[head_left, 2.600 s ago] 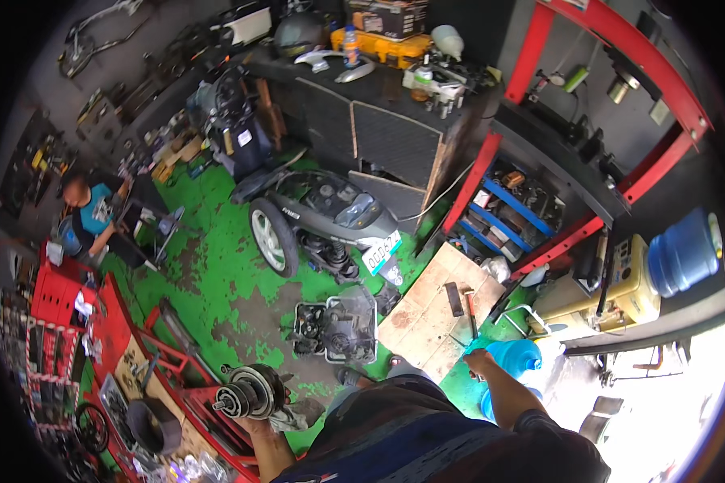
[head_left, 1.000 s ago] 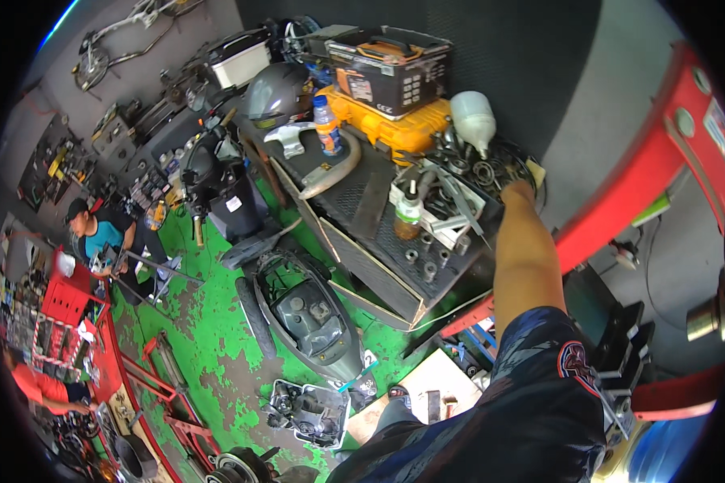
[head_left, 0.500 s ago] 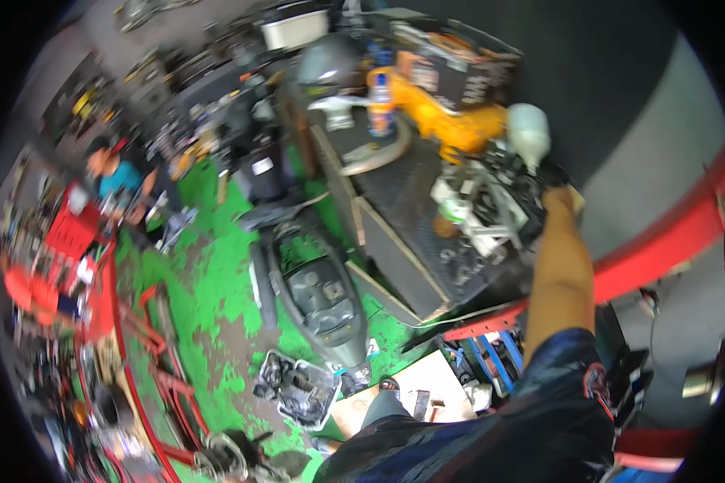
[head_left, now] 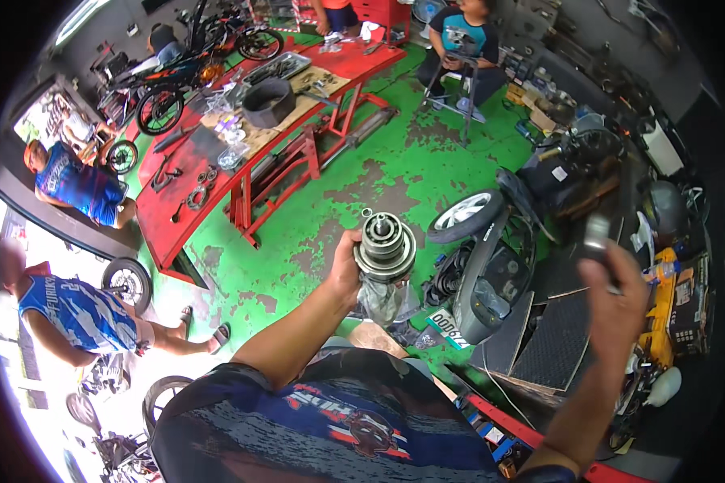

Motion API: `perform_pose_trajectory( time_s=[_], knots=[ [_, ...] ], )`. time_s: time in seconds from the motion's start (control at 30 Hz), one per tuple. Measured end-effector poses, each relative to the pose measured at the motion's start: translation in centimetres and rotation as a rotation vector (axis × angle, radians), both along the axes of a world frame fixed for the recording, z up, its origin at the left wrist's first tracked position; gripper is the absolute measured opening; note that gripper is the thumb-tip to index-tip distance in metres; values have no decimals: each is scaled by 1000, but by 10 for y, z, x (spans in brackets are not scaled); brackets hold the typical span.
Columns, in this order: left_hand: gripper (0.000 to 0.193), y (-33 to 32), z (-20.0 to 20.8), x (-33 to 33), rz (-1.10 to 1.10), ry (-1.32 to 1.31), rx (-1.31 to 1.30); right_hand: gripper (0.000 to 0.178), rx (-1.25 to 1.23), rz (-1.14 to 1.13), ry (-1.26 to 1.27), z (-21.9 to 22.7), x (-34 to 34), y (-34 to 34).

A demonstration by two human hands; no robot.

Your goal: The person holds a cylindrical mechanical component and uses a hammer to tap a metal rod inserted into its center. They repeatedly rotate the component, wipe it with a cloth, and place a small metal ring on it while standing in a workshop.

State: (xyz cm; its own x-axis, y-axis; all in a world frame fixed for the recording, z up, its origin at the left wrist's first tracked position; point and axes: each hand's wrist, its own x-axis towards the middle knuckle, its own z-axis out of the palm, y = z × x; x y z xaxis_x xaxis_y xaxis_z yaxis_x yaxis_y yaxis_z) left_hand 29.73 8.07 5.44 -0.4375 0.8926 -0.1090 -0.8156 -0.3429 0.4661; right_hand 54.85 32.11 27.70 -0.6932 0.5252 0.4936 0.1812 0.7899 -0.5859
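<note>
My left hand (head_left: 345, 272) is raised in front of me and grips a round, stepped metal clutch-pulley assembly (head_left: 385, 245) from its left side; a crumpled clear plastic bag (head_left: 385, 299) hangs beneath it. My right hand (head_left: 618, 299) is lifted at the right, fingers closed round a small grey metal piece (head_left: 597, 236) that is too blurred to identify. The two hands are well apart, and both are held above the green floor (head_left: 354, 173).
A stripped scooter (head_left: 491, 266) with a white wheel stands just beyond the pulley. A black cabinet (head_left: 568, 338) with cluttered shelves is at the right. A long red work table (head_left: 217, 153) holds parts. People stand at the left, and one person sits at the top.
The view has swung from the cabinet top toward the open floor. My right hand has left the cabinet and now holds a small grey piece. My left hand with the pulley has come into view.
</note>
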Motion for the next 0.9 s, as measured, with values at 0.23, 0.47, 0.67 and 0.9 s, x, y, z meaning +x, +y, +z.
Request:
perform_pose_trajectory(
  time_s=[0.23,0.47,0.67,0.9],
  knots=[
    [61,-63,9,-39,120,-37,-124,25,211,593,-173,-16,-175,-150],
    [58,-129,23,-67,170,-26,-188,23,352,696,-278,-37,-228,-213],
    [57,-156,19,-76,250,-41,-132,40,215,758,-299,-53,-250,-240],
    [56,-167,20,-81,248,-107,-76,67,18,728,-442,-45,-276,-243]
  ],
)
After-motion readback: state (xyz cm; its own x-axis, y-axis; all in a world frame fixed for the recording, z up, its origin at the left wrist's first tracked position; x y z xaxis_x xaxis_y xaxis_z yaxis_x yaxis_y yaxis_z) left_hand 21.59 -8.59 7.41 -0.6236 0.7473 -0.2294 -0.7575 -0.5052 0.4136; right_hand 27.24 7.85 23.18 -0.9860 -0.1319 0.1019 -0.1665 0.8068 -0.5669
